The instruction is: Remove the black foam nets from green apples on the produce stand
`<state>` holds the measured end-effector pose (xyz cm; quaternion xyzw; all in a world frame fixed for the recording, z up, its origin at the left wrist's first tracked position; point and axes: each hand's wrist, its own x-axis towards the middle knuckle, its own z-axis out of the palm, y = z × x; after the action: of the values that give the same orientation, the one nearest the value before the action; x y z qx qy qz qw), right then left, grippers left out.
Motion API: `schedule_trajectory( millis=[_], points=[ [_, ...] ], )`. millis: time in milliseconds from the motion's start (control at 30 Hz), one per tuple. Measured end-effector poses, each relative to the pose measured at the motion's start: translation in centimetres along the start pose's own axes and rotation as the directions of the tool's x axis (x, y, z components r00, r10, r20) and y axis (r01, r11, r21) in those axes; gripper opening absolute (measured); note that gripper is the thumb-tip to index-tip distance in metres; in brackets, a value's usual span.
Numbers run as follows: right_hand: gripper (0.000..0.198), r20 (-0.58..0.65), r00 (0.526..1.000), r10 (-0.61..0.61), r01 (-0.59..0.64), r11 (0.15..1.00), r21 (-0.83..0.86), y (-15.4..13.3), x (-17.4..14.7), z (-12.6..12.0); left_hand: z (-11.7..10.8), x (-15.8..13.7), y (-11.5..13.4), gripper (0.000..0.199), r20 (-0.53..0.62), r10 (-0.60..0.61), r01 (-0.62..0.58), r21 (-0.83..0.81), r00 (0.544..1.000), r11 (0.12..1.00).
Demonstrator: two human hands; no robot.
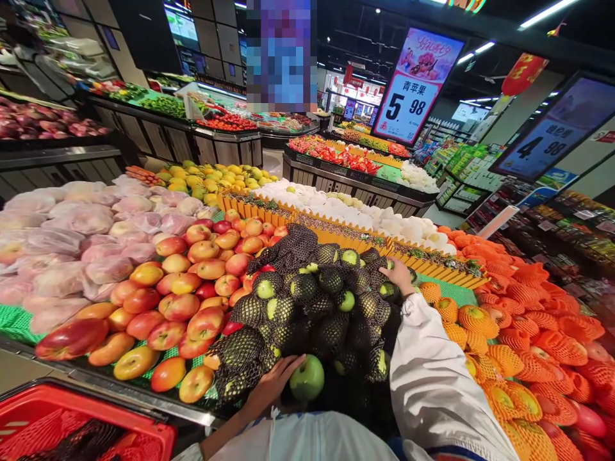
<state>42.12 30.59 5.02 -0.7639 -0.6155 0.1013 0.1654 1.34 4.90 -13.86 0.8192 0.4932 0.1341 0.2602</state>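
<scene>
My left hand [280, 379] is at the near side of a heap of green apples in black foam nets [302, 288]. Its fingers are stretched out, the tips touching the upper left of a bare green apple [307, 379]; the thumb is hidden. My right hand [400, 276] reaches to the far right of the same heap. It lies over netted apples with its fingers apart, and part of its grip is out of sight. Several black nets [295, 246] at the back of the heap look loose.
Red-yellow apples [180, 298] and pale bagged fruit [79, 221] lie to the left. Fruit in orange nets [485, 352] is on the right. A yellow fence divider [336, 230] runs behind. A red basket [154, 429] stands at lower left. A price screen [406, 89] hangs above.
</scene>
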Motion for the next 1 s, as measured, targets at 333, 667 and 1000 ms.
schedule_trajectory(
  millis=[333, 667, 1000],
  points=[
    [0.041, -0.053, 0.996, 0.071, -0.025, 0.803, 0.595, -0.9, -12.6, -5.7, -4.0, -0.2, 2.1, 0.082, -0.088, 0.189, -0.198, -0.101, 0.978, 0.975],
    [0.044, 0.370, 0.922, 0.117, -0.387, 0.217, 0.896, -6.0, -29.7, 1.5, -6.7, -0.1, 6.1, 0.063, -0.158, 0.183, -0.232, -0.388, 0.970, 0.892],
    [0.052, 0.358, 0.913, -0.195, -0.301, 0.268, 0.915, -8.5, -35.9, 5.6, -4.3, -0.9, 7.9, 0.098, 0.120, 0.215, -0.052, -0.753, 0.969, 0.655]
  ],
)
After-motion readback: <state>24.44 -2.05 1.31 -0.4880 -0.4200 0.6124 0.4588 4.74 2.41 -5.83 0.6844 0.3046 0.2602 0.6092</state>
